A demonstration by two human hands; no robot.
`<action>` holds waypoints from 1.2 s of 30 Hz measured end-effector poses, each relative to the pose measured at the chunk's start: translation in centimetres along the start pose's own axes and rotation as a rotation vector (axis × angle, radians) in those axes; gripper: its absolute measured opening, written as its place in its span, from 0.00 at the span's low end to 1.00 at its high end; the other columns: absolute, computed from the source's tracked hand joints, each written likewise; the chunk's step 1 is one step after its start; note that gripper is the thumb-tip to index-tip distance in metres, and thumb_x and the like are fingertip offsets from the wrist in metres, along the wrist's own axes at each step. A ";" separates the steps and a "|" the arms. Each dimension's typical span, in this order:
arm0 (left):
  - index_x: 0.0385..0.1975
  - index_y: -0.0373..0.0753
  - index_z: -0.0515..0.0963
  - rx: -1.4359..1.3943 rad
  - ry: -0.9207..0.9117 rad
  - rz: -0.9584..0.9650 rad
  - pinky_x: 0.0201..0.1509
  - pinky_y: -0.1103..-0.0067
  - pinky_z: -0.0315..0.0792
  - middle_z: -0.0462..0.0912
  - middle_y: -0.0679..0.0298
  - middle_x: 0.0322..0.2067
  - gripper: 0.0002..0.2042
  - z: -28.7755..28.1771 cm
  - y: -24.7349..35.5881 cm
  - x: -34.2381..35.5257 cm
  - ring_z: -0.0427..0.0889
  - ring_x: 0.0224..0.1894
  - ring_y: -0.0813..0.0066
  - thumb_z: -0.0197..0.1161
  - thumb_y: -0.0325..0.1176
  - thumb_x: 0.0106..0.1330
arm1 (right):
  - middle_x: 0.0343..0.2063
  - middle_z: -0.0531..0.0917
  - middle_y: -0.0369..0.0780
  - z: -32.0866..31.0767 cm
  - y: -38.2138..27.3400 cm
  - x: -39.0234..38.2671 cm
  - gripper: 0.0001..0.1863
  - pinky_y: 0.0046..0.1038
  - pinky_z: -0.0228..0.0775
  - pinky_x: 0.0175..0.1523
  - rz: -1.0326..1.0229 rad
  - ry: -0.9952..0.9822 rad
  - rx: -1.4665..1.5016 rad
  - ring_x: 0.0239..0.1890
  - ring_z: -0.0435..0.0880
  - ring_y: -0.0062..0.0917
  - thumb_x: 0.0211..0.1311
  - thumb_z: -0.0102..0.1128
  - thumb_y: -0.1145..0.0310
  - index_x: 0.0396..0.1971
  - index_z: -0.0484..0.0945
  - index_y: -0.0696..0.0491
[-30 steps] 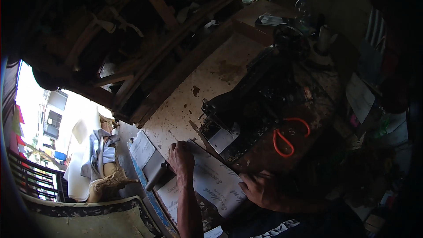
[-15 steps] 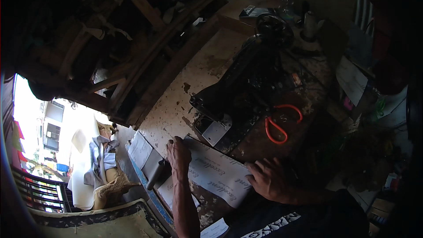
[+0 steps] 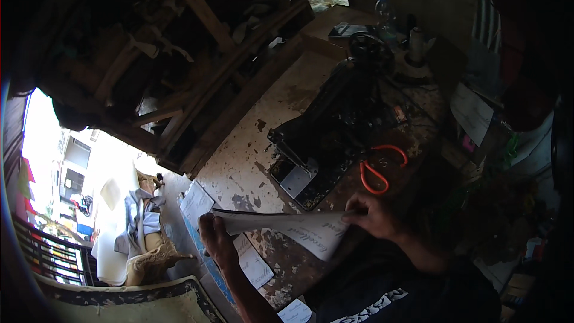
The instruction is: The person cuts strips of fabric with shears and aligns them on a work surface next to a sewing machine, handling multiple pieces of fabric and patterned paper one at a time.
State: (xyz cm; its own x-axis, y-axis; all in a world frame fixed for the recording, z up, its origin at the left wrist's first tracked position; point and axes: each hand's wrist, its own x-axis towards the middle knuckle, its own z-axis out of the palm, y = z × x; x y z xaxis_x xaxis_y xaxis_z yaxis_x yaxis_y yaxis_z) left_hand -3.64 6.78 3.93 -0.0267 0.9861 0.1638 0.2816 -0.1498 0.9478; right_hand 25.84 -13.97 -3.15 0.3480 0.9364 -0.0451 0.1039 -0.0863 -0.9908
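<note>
Hands on sheet edges, near machine

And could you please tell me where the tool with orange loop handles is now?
In the head view, the orange-handled tool lies right of centre, beside the black metal sewing machine and just beyond the right hand.

The worn clothing is dark, with a white broken print at five o'clock. Left hand and right hand are bare.
</note>
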 end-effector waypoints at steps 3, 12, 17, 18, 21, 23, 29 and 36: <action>0.48 0.33 0.77 0.017 -0.030 0.084 0.49 0.79 0.73 0.81 0.65 0.41 0.10 -2.5 0.2 -2.6 0.78 0.44 0.76 0.60 0.32 0.74 | 0.38 0.89 0.35 -1.2 -1.6 1.1 0.15 0.26 0.78 0.52 0.080 0.061 0.103 0.44 0.87 0.21 0.62 0.76 0.68 0.46 0.84 0.56; 0.45 0.34 0.79 -0.440 0.242 -0.208 0.46 0.79 0.72 0.81 0.67 0.36 0.05 -7.6 -2.2 -13.0 0.78 0.37 0.81 0.63 0.24 0.73 | 0.39 0.90 0.35 -0.7 -4.2 3.4 0.09 0.20 0.78 0.52 0.074 -0.098 0.469 0.43 0.86 0.17 0.62 0.76 0.73 0.42 0.89 0.55; 0.52 0.34 0.78 -0.370 0.168 -0.271 0.52 0.74 0.75 0.82 0.62 0.46 0.12 -9.8 -7.2 -14.1 0.80 0.46 0.75 0.66 0.24 0.71 | 0.37 0.92 0.37 2.3 -6.1 5.0 0.10 0.19 0.79 0.51 -0.035 -0.224 0.256 0.42 0.88 0.15 0.63 0.75 0.72 0.44 0.90 0.54; 0.54 0.31 0.78 0.065 0.363 -0.162 0.55 0.71 0.74 0.82 0.58 0.47 0.15 -7.8 -5.6 -13.6 0.80 0.48 0.68 0.67 0.25 0.69 | 0.37 0.92 0.37 2.7 -6.4 5.0 0.10 0.19 0.79 0.51 -0.038 -0.241 0.250 0.42 0.88 0.15 0.63 0.75 0.72 0.44 0.90 0.54; 0.56 0.31 0.79 0.786 0.491 0.318 0.63 0.63 0.71 0.80 0.51 0.54 0.18 -2.7 0.5 -11.2 0.79 0.57 0.52 0.66 0.24 0.66 | 0.38 0.92 0.37 4.0 -7.1 5.6 0.10 0.20 0.79 0.52 -0.035 -0.275 0.195 0.43 0.88 0.15 0.63 0.76 0.71 0.44 0.90 0.54; 0.59 0.34 0.80 0.425 0.059 0.458 0.68 0.64 0.70 0.80 0.49 0.58 0.20 1.7 4.4 -10.0 0.79 0.61 0.49 0.67 0.23 0.65 | 0.39 0.92 0.37 3.6 -8.3 5.0 0.10 0.21 0.79 0.52 0.031 -0.280 0.187 0.43 0.88 0.15 0.63 0.77 0.69 0.42 0.91 0.54; 0.50 0.36 0.87 0.082 -0.733 0.108 0.53 0.71 0.79 0.90 0.54 0.42 0.14 7.3 3.4 -5.2 0.89 0.46 0.65 0.70 0.34 0.68 | 0.37 0.91 0.38 2.9 -7.5 5.2 0.24 0.24 0.78 0.52 -0.048 -0.196 0.059 0.44 0.88 0.16 0.62 0.77 0.67 0.57 0.83 0.56; 0.43 0.32 0.87 -0.032 -0.783 -0.042 0.45 0.77 0.77 0.88 0.63 0.33 0.13 9.4 2.1 -5.8 0.83 0.37 0.77 0.71 0.35 0.66 | 0.51 0.86 0.47 -2.2 -5.8 4.8 0.36 0.31 0.78 0.58 -0.098 -0.104 -0.258 0.47 0.90 0.30 0.62 0.77 0.62 0.67 0.71 0.56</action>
State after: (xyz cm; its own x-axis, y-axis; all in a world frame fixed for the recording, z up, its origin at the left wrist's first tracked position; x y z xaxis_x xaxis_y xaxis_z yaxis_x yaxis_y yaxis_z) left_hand 6.15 1.39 2.41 0.6505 0.7527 -0.1020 0.2674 -0.1013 0.9582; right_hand 28.96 -9.75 2.66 0.2284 0.9733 0.0227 0.3707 -0.0654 -0.9264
